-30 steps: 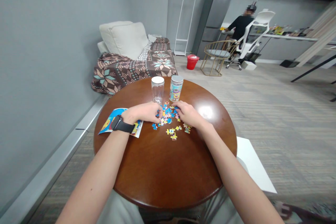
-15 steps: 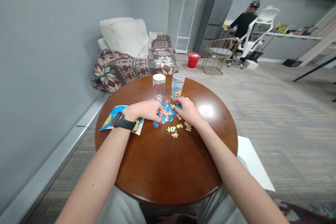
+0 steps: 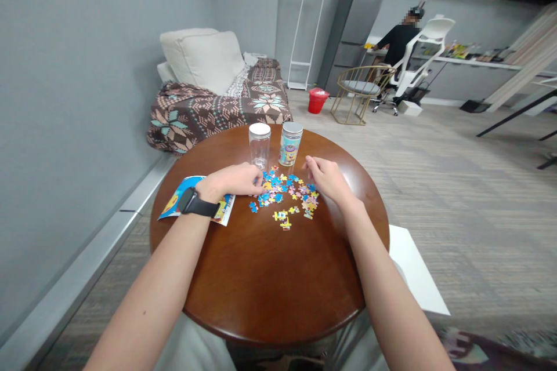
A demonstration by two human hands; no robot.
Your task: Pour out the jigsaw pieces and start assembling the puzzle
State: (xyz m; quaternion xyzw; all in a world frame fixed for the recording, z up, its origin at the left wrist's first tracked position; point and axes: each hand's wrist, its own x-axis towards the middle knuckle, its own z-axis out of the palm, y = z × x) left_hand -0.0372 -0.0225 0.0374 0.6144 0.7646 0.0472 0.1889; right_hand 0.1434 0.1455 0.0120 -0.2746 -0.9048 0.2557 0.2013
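Observation:
A loose heap of small blue, yellow and pink jigsaw pieces (image 3: 275,185) lies on the round brown table (image 3: 278,284). At the heap's left edge, my left hand (image 3: 243,178) has its fingers curled down, tips at the pieces; whatever they pinch is hidden. My right hand (image 3: 327,177) is just right of the heap, its fingers loosely bent and apart, with nothing visible in them. Nearer me, a few yellow pieces (image 3: 284,217) sit together. Under my left wrist is a colourful picture sheet (image 3: 178,197), partly covered by the hand and the black watch.
Behind the heap stand a clear jar with a white lid (image 3: 260,148) and a cartoon-printed can (image 3: 290,145). Beyond the table are a covered sofa (image 3: 209,110), a red bin (image 3: 317,101) and a gold-framed chair (image 3: 361,87). A person in black (image 3: 394,43) stands at the far counter.
My right hand has shifted rightward off the heap, uncovering pink and blue pieces on that side. My left hand remains at the left edge, slightly farther back. The view has turned slightly.

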